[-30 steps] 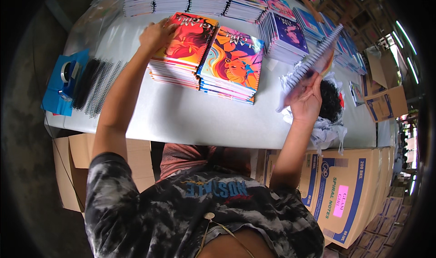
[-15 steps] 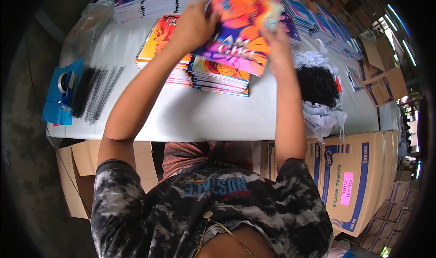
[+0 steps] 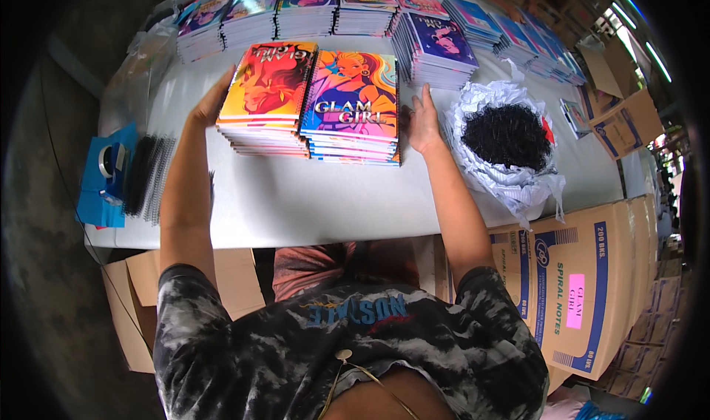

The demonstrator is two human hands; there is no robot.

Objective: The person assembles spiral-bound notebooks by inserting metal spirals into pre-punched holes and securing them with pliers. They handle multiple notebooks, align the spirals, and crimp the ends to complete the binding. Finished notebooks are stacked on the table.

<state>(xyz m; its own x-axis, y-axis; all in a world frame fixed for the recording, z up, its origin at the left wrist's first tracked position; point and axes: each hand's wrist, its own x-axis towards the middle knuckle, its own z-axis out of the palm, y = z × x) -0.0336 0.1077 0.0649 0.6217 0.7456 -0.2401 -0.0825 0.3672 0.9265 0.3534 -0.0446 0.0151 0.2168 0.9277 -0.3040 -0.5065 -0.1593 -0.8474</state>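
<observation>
Two stacks of spiral notebooks stand side by side before me on the white-covered table [image 3: 244,224]. The left notebook stack [image 3: 266,87] has an orange and red cover on top; the right notebook stack [image 3: 351,95] is topped by a purple, pink and orange one. My left hand [image 3: 213,102] lies along the outer left side of the orange stack, its fingers straight and partly hidden. Beside the right stack's outer edge is my right hand [image 3: 424,122], fingers spread and holding nothing; whether it touches the stack I cannot tell.
More notebook stacks [image 3: 307,21] line the far side. At right, a heap of black spiral coils [image 3: 506,135] sits in crumpled white wrapping [image 3: 473,180]. Loose coils [image 3: 151,180] and a tape dispenser [image 3: 112,172] on a blue sheet lie left. Cardboard boxes [image 3: 592,294] stand below right.
The purple and pink notebook that both hands held in the air now lies on top of the right stack. My hands have moved apart and down to the stacks' outer sides.
</observation>
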